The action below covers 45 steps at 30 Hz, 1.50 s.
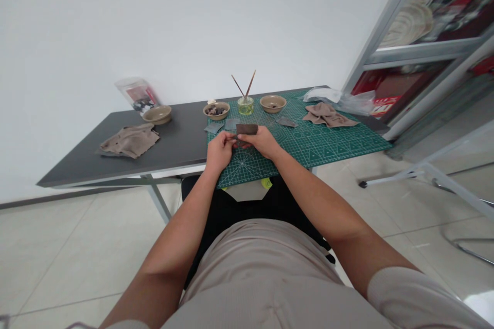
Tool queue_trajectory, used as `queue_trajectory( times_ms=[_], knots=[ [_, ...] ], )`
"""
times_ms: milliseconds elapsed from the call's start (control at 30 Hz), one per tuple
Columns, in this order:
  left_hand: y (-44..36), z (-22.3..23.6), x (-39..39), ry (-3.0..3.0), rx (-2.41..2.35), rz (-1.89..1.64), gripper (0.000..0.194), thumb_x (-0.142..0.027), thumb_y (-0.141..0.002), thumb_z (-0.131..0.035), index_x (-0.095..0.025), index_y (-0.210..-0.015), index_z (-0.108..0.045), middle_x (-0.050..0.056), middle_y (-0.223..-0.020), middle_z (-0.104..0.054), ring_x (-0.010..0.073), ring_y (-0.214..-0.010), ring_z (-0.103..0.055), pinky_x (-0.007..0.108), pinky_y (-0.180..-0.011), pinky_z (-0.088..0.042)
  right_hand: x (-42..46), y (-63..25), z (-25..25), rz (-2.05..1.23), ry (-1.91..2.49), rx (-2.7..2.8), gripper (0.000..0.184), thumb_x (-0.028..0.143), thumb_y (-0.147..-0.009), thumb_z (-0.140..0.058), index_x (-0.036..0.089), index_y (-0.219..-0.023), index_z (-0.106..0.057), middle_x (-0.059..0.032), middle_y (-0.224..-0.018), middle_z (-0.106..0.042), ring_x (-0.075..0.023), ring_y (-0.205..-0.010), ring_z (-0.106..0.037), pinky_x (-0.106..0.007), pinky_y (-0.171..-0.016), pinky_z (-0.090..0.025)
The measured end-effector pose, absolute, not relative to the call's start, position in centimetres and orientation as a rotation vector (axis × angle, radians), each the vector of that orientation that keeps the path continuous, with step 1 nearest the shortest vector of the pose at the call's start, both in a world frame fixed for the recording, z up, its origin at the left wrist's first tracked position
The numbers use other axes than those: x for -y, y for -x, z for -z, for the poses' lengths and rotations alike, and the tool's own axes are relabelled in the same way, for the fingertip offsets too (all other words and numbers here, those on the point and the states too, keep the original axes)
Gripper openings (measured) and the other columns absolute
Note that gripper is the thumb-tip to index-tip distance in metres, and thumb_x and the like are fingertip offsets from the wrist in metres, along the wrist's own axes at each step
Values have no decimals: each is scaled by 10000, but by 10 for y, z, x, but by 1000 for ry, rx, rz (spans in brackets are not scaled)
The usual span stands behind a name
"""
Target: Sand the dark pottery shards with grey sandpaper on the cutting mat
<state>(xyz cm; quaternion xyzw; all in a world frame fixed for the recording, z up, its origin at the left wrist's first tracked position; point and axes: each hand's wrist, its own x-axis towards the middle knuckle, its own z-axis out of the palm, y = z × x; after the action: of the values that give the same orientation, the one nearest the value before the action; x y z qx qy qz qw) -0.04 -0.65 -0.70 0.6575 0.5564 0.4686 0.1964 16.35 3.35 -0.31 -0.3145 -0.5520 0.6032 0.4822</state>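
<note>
Over the front part of the green cutting mat (309,149), my two hands meet. My right hand (265,142) is closed around a dark brown rectangular sheet (247,129), whose upper part stands up above the fingers. The fingers of my left hand (221,150) are pinched at the sheet's lower left side, touching the right fingertips. Whether something small sits between the fingertips is too fine to make out. Just beyond the hands lie small grey squares (232,124) on the mat, with another grey piece (286,122) to the right.
Behind the hands stand a bowl of dark lumps (216,110), a glass jar (246,106) with two thin brushes, and a bowl (272,103) holding small bits. Brown cloths (328,114) (130,141) lie at both sides. Another bowl (157,114) and a plastic bag (138,95) stand left.
</note>
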Motion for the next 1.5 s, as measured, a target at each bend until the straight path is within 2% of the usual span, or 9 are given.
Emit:
queue_trajectory(
  times_ms=[233,533,767,933,1300,1500],
  knots=[
    [-1,6,7,-1939,-1547,-1280,153,-111,-828,-556,-222,-850,-657,-14,-744,-720,171,-712,-662,301,-754,-510,-31,-162,2,-1447,801,1340,329,379,-631,-875,151,-815,-725,-45,-695,-738,-182,-606,-707,-258,-510,-550],
    [-2,7,7,-1897,-1653,-1330,105,-137,-852,-555,-231,-839,-600,-10,-759,-717,187,-773,-665,319,-796,-490,-34,-166,1,-1540,749,1260,465,372,-561,-914,163,-939,-740,-40,-819,-773,-193,-677,-740,-279,-572,-590],
    [-2,7,7,-1948,-1633,-1307,112,-127,-839,-563,-229,-822,-608,-1,-764,-719,193,-775,-661,323,-794,-498,-33,-165,-1,-1531,757,1315,427,357,-536,-919,158,-876,-753,-49,-796,-775,-189,-665,-735,-257,-554,-571],
    [-2,7,7,-1975,-1638,-1290,112,-130,-836,-557,-228,-803,-599,2,-779,-719,195,-787,-661,321,-787,-496,-31,-164,-2,-1535,769,1321,410,371,-567,-906,153,-878,-750,-60,-801,-775,-189,-662,-733,-260,-553,-566],
    [-4,5,5,-1815,-1617,-1321,110,-122,-824,-559,-224,-832,-599,-24,-716,-707,170,-700,-657,294,-722,-490,-32,-163,2,-1495,748,1347,425,392,-547,-909,166,-870,-751,-49,-793,-770,-195,-687,-730,-254,-551,-542],
    [-2,7,6,-1952,-1607,-1307,119,-118,-823,-551,-225,-794,-596,-14,-738,-714,178,-747,-660,302,-761,-491,-34,-163,5,-1384,797,1343,388,426,-584,-888,157,-806,-720,-32,-686,-725,-174,-613,-679,-261,-528,-512]
  ],
)
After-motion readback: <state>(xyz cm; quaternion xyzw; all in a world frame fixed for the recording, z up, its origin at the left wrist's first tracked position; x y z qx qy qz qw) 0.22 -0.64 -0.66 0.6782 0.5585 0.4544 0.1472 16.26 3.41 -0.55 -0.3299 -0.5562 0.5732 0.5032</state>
